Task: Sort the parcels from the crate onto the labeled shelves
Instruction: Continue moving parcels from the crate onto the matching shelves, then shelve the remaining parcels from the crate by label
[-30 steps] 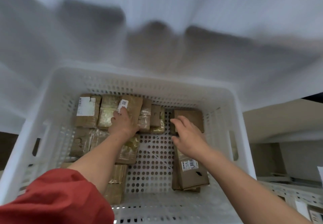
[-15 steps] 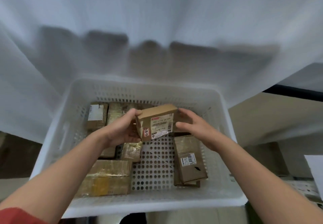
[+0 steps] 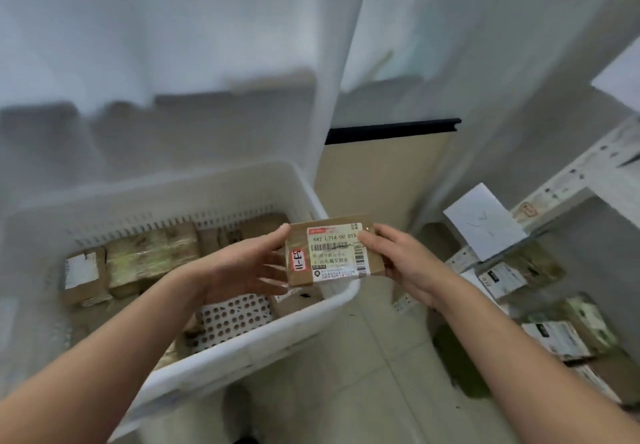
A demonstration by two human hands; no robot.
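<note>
Small brown parcel (image 3: 329,253) is held over the white crate (image 3: 242,350) near its 3 o'clock rim, label up. The left hand (image 3: 242,270) fingers grip its 9 o'clock edge, the right hand (image 3: 398,263) fingers pinch the 3 o'clock edge. The shelves (image 3: 571,180) are at 3 o'clock.

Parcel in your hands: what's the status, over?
Left hand and right hand grip the parcel by its ends. Label faces up, over the crate corner. Path to shelves looks open.
</note>
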